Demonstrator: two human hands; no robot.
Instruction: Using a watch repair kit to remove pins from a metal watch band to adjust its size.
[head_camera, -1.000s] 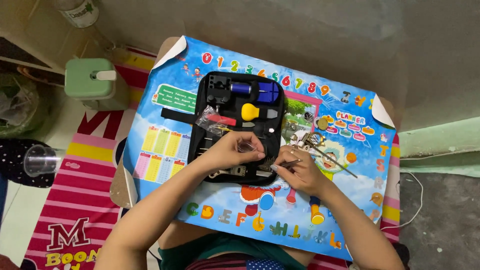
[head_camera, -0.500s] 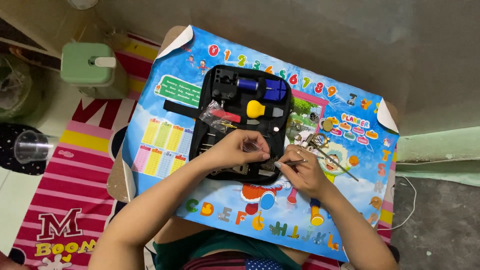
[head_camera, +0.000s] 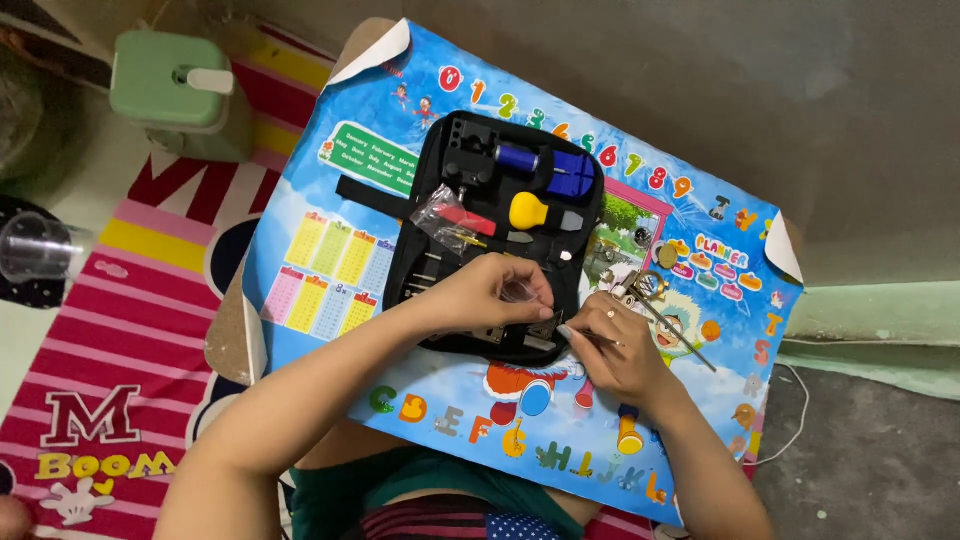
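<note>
Left hand (head_camera: 495, 295) pinches a small clear packet over the open black zip tool case (head_camera: 500, 235); right hand (head_camera: 620, 345) grips a thin metal tool; work seems midway

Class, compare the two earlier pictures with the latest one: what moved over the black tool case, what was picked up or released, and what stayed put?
Little changed. The left hand stays over the black tool case, fingers pinching something small and clear. The right hand keeps its thin tool pointed at the case's lower edge. Nothing was visibly picked up or released. The yellow-handled tool and the poster stayed put; the camera shifted slightly.
</note>
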